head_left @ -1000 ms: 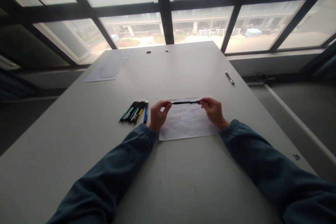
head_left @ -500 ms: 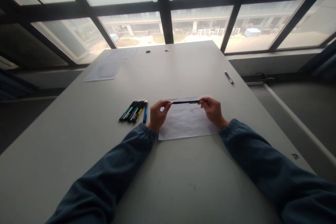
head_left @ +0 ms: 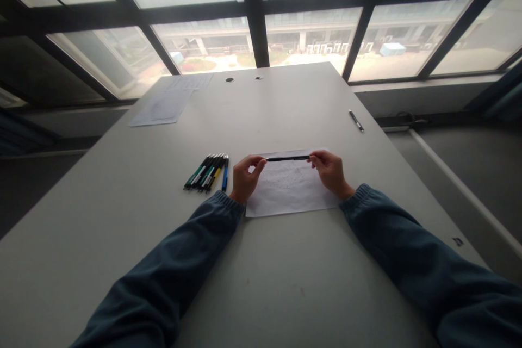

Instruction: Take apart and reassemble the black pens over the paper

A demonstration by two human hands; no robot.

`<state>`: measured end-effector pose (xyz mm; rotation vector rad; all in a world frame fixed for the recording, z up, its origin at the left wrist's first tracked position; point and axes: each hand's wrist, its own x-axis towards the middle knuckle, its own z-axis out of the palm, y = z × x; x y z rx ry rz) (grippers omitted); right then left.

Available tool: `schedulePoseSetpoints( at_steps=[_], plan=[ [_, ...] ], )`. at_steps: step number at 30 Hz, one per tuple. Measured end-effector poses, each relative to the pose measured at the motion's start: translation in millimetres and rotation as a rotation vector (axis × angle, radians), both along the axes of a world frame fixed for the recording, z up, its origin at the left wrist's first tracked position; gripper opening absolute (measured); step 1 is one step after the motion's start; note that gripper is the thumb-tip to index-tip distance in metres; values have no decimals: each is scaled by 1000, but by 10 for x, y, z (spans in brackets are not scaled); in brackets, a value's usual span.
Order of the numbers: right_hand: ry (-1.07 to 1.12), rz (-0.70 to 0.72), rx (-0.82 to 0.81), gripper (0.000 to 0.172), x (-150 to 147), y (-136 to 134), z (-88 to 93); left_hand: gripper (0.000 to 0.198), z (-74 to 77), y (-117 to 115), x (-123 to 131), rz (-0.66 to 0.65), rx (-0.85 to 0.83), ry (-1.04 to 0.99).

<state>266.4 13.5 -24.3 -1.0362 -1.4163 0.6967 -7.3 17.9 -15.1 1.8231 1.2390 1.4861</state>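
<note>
A black pen is held level between my two hands, over a white sheet of paper with faint marks. My left hand pinches the pen's left end between thumb and fingers. At the other end, near the clip, my right hand closes its fingertips on the pen. Left of my left hand, several pens with green, white, yellow and black parts lie side by side, with a blue and black pen at their right edge.
The white table reaches to the windows. Papers lie at its far left, and a single pen rests near the right edge. Two round holes show at the back. A small dark mark is at the lower right.
</note>
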Motion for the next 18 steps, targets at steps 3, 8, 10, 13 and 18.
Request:
schedulePoseSetpoints(
  at_steps=[3,8,10,13,18],
  plan=[
    [-8,-2,1,17,-1,-4,9,19,-5,1,-1,-5,-2,-6],
    [-20,-13,-5,21,-9,-13,27,19,0,-2,-3,-5,-5,-1],
    [-13,-10,-6,20,-12,-17,32,20,3,-4,-4,-2,-5,6],
    [-4,-6,-9,19,-12,-17,29,21,3,-6,-6,3,-10,12],
    [-2,1,-11,19,-9,-10,13,22,-3,-9,-3,0,-19,-4]
  ],
)
